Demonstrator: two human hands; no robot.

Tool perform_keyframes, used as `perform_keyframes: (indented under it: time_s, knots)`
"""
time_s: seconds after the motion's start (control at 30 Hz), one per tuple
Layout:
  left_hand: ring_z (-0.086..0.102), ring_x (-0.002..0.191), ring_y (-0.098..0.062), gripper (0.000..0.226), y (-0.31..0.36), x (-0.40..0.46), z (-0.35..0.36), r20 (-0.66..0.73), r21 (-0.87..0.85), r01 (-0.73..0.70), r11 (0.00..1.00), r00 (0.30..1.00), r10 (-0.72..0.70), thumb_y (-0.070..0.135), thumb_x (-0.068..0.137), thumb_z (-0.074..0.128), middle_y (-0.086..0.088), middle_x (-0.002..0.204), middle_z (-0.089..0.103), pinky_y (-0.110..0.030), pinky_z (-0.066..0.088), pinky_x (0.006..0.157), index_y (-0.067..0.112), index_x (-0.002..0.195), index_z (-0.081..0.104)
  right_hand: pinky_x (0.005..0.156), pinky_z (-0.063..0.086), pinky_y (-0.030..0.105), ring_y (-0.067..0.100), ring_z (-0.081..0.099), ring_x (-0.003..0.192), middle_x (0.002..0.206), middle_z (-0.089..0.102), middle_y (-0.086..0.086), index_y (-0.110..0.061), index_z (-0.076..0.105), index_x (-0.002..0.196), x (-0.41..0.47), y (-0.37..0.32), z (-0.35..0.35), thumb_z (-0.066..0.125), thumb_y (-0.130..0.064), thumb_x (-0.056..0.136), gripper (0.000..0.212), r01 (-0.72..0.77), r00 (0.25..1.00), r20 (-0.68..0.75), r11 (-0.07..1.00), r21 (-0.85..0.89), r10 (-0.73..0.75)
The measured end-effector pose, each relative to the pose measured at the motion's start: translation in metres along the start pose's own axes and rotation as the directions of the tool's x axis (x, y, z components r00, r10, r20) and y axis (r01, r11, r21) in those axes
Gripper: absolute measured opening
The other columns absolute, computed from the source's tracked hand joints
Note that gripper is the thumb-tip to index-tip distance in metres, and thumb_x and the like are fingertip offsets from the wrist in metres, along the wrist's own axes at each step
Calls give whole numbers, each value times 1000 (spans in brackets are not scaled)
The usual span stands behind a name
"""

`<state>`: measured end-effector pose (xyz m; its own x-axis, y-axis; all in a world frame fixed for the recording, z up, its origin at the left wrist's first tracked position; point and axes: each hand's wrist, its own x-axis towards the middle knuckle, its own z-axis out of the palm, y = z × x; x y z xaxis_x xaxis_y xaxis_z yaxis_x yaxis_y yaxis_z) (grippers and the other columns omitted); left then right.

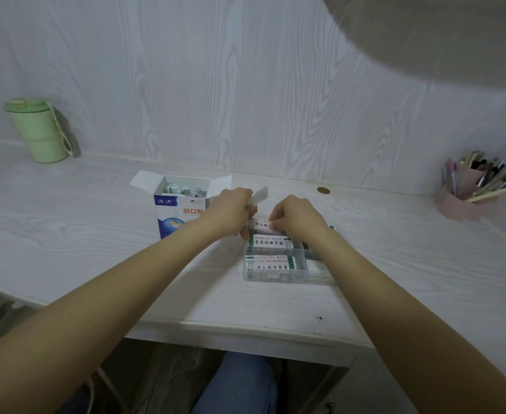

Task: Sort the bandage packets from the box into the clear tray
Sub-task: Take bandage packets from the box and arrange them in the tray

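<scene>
A white and blue bandage box (172, 210) stands open on the desk, several packets (183, 190) showing inside. Right of it sits the clear tray (287, 279), with white and green packets stacked in its compartments (268, 243). Just above the tray's far edge, both hands hold one white packet (259, 224). My left hand (233, 210) grips its left end and also holds a blurred white packet (259, 195) sticking up. My right hand (293, 216) pinches the right end.
A green lidded cup (38, 130) stands at the back left against the wall. A pink holder full of pens (469, 189) is at the right. A small brass disc (323, 190) sits in the desk behind the tray. The desk's front edge (245, 327) runs below.
</scene>
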<state>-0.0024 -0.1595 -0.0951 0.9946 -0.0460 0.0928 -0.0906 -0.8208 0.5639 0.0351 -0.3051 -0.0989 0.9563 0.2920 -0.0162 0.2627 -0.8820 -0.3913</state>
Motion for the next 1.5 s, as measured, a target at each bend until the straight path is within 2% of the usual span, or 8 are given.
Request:
perform_keyframes:
  time_s: [0.13, 0.37, 0.57, 0.77, 1.0, 1.23, 1.37, 1.5]
  knots:
    - [70, 63, -23, 16, -1, 1, 1, 37, 9, 13, 1000, 999, -13, 8, 97, 38, -11, 103, 65, -28, 52, 50, 8, 88, 51, 79, 55, 38, 22, 65, 87, 94, 70, 5, -15, 72, 90, 0, -2, 0, 68, -15, 85, 6, -2, 1000, -13, 1000, -3, 2]
    - [70, 59, -22, 19, -4, -4, 0, -65, -64, 41, 997, 997, -46, 7, 98, 37, -4, 103, 61, -18, 43, 40, 8, 86, 51, 75, 54, 35, 24, 65, 88, 96, 70, 7, -14, 72, 94, -2, -3, -1, 68, -18, 85, 11, 0, 1000, -17, 1000, -20, 0]
    - [69, 57, -16, 25, -3, -8, 0, 9, -43, 39, 998, 999, -39, 8, 97, 38, -4, 101, 64, -21, 45, 47, 15, 76, 48, 75, 53, 34, 25, 65, 91, 101, 69, 7, -15, 70, 98, -4, -5, -2, 64, -14, 87, 13, -17, 1000, -22, 998, -62, 16]
    - [68, 53, -16, 25, -2, -6, 3, 39, -103, 70, 992, 997, -66, 7, 97, 37, -4, 99, 65, -18, 41, 40, 12, 75, 48, 68, 48, 31, 24, 64, 89, 97, 69, 6, -14, 71, 98, -6, -6, -2, 65, -23, 88, 15, -15, 1000, -26, 998, -59, 14]
    - [67, 51, -15, 20, -2, -7, -3, -19, -120, 29, 992, 999, -32, 8, 98, 37, -4, 101, 64, -20, 46, 43, 6, 86, 52, 67, 47, 30, 22, 64, 87, 92, 69, 5, -14, 71, 97, -6, -10, 1, 67, -30, 87, 19, -14, 1000, -23, 998, -67, 13]
    - [70, 58, -17, 20, -2, -4, -1, 19, -88, 35, 996, 999, -33, 9, 98, 37, -3, 101, 65, -23, 50, 49, 7, 87, 53, 65, 44, 29, 22, 63, 87, 92, 69, 5, -13, 70, 97, -5, -13, 2, 67, -28, 87, 18, -23, 1000, -4, 998, -52, 23]
    - [68, 53, -17, 15, -3, -7, -2, 6, -245, 46, 968, 999, -46, 12, 99, 43, -3, 98, 66, -19, 48, 44, 6, 91, 55, 71, 49, 32, 21, 63, 90, 97, 68, 4, -15, 69, 100, -5, -10, -1, 69, -29, 86, 20, -15, 1000, -2, 999, -42, 15]
    - [67, 52, -13, 18, -3, -16, -11, 22, -510, 47, 859, 999, -41, 16, 95, 56, -4, 91, 69, -18, 50, 46, 0, 104, 58, 84, 48, 31, 16, 60, 101, 110, 65, 1, -19, 65, 113, -6, -2, -12, 76, -29, 79, 38, 14, 999, -37, 998, 68, -11]
